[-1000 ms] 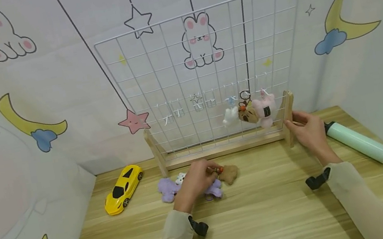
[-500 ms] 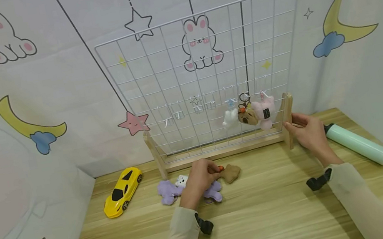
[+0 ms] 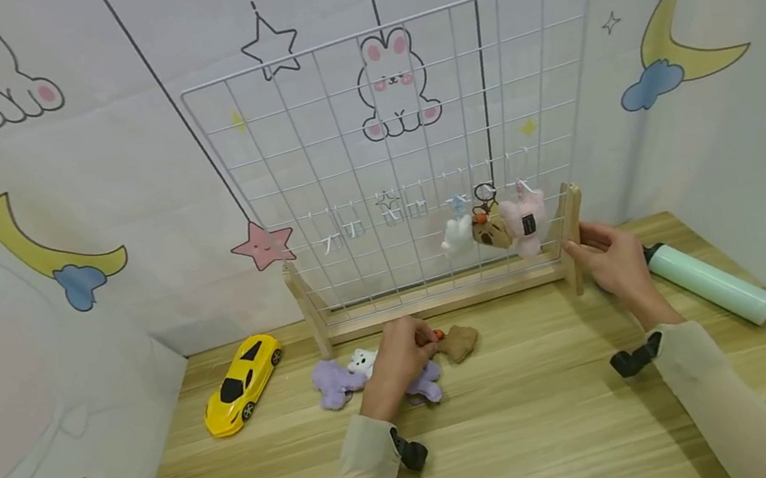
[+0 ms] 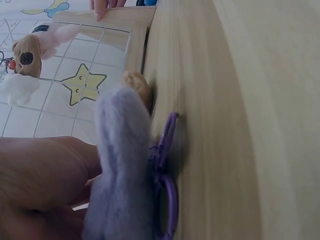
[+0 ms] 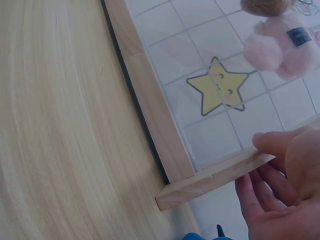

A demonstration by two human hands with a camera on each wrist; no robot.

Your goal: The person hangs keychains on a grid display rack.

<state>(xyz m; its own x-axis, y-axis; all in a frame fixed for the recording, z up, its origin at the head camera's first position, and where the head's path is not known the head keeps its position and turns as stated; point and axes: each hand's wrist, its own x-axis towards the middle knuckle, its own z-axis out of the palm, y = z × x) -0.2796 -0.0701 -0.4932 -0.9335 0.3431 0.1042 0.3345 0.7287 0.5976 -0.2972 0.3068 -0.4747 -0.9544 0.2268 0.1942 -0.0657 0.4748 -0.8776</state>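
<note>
My left hand (image 3: 398,362) is low over the plush keychains near the rack's base. Its thumb and fingertips pinch the orange-beaded end of a brown plush keychain (image 3: 460,343) lying on the table. Beneath the hand is a purple plush keychain (image 4: 120,165) with a purple clasp (image 4: 169,185), partly covered. Left of it lie another purple plush (image 3: 335,383) and a small white plush (image 3: 362,362). My right hand (image 3: 614,266) grips the right wooden post (image 5: 220,177) of the wire grid rack (image 3: 408,159), thumb in front and fingers behind.
From the rack's right side hang a white plush (image 3: 458,236), a brown plush (image 3: 492,232) and a pink plush (image 3: 525,222). Several white hooks (image 3: 354,228) sit to their left. A yellow toy car (image 3: 243,384) stands left, a mint-green cylinder (image 3: 716,283) right.
My left hand and forearm have shifted slightly to the right, and the brown plush has turned a little at the fingertips. The right hand stays on the post.
</note>
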